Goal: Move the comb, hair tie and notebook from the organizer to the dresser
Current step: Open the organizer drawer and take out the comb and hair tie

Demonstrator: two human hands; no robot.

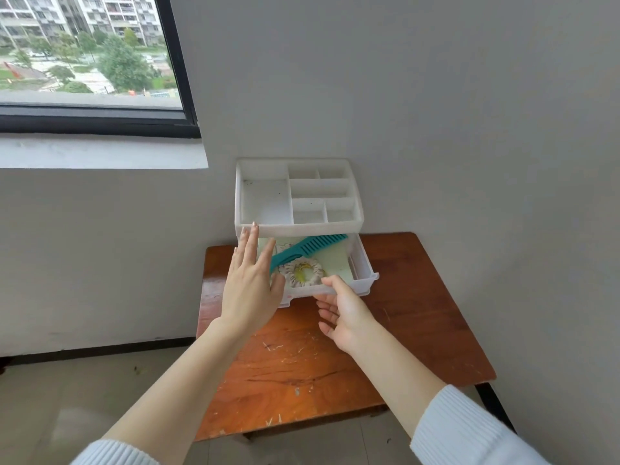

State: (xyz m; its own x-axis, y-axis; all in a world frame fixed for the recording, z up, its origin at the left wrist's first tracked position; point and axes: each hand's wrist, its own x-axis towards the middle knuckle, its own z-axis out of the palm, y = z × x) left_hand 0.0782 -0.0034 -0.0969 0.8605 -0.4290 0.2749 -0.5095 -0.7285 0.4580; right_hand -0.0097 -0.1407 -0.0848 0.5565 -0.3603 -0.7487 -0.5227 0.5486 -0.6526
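A white plastic organizer [298, 226] stands at the back of the wooden dresser [419, 313], its drawer [365, 266] pulled out. Inside the drawer a teal comb [302, 248] lies slanted, a pale fabric hair tie [303, 271] sits in front of it, and a light green notebook [335, 260] lies flat beneath both. My left hand [250, 280] hovers flat, fingers spread, over the drawer's left side, hiding part of the comb handle. My right hand [342, 310] grips the drawer's front edge, thumb on top and fingers underneath.
The organizer's top tray [265, 199] has several empty compartments. The grey wall [469, 129] runs right behind and to the right of the dresser. A window [90, 62] is at upper left. The scratched dresser top extends toward me in front of the drawer.
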